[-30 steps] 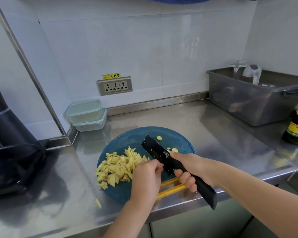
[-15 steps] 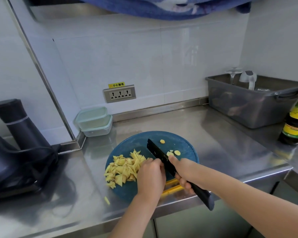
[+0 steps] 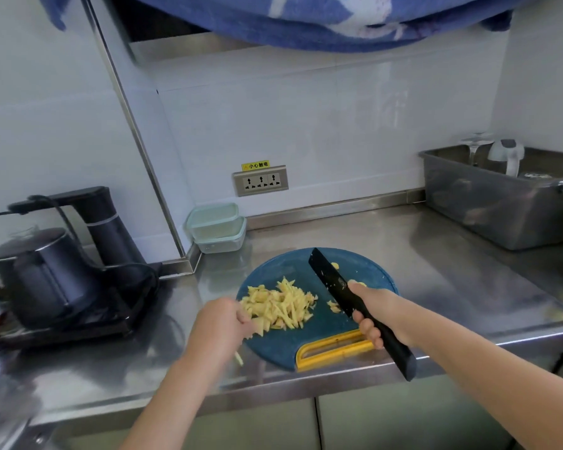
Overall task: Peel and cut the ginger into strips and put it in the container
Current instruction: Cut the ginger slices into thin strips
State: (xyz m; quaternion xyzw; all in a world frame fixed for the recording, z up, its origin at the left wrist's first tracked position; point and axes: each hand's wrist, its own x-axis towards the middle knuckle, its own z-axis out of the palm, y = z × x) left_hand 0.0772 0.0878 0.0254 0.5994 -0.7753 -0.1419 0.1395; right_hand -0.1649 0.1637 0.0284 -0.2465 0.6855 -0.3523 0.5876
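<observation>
Gathering the cut ginger point(image 3: 278, 303) is judged to be the step in hand. The strips are heaped left of centre on the board point(image 3: 286, 264). A few bits lie apart beside the blade, and one strip lies on the worktop point(image 3: 420, 254) just off the board's near-left edge. The pile is best swept against the flat of the knife point(image 3: 330, 279), edge turned from the fingers, then carried in one load to the container point(image 3: 215, 227), which is stacked on another at the back wall, well apart. The left hand point(image 3: 220, 323) is held at the pile's left edge, with its fingers point(image 3: 242, 316) curled and touching strips. Whether any strips are pinched cannot be told. The right hand point(image 3: 371, 315) is wrapped round the knife's handle, with the blade pointed away over the board.
</observation>
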